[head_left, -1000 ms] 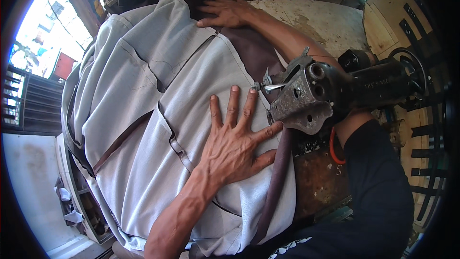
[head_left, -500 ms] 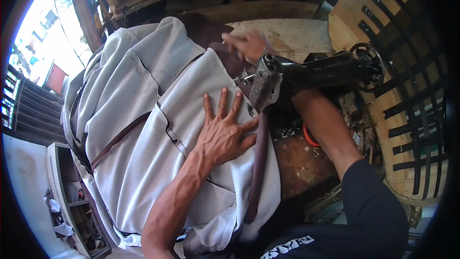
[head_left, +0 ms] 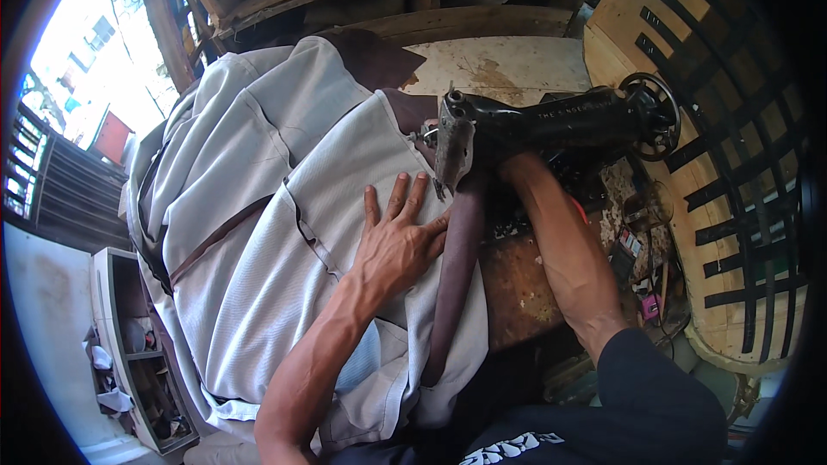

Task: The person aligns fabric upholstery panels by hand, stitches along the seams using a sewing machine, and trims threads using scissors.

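A large light grey cloth (head_left: 250,267), seamed and folded, spreads across the left and middle, its brown-purple side showing at the far edge and in a rolled strip (head_left: 457,284). My left hand (head_left: 398,237) lies on it palm down, fingers stretched, close to the head of a black sewing machine (head_left: 551,125). The cloth runs up to the needle end of the machine. My right forearm (head_left: 564,267) reaches under the machine's arm, which hides the right hand and whatever it touches.
A handwheel (head_left: 650,116) forms the machine's right end. Beyond stands a wooden frame with black straps (head_left: 732,172). A worn table top (head_left: 521,288) shows below the machine. Small tools and a pink item (head_left: 650,306) lie at right. An open cabinet (head_left: 129,336) stands at left.
My right hand, seen beyond the machine head before, has drawn back behind the machine's arm. The left hand stays flat on the cloth. The whole view has shifted slightly.
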A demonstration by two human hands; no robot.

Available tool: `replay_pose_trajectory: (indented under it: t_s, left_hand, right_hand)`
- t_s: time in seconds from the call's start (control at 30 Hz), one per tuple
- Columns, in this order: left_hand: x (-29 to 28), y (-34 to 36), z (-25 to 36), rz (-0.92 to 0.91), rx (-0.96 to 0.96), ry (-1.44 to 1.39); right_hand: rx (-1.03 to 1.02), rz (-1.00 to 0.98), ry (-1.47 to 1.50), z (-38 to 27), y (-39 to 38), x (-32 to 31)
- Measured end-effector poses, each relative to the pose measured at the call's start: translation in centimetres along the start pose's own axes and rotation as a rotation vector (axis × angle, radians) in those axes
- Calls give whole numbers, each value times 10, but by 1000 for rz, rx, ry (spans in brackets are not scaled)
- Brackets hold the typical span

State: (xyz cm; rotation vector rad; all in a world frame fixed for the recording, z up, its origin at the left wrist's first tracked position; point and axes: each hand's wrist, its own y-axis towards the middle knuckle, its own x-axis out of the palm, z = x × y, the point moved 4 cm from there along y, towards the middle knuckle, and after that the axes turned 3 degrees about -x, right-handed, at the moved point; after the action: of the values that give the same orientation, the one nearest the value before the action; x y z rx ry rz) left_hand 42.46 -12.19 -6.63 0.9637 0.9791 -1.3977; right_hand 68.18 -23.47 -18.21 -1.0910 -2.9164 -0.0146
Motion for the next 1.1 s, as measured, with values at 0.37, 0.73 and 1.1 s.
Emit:
replay_pose_trajectory:
  t_s: [0.37, 0.73, 1.1]
  left_hand:
    - [-8, -10, 5, -91, -17, 24]
    - [-5, -7, -4, -44, -27, -28]
    - [-3, -1, 1, 14, -30, -75]
  right_hand:
    - [-193, 74, -147, -68, -29, 37]
    - [-67, 35, 469, -37, -18, 36]
    - [-275, 96, -495, -62, -30, 24]
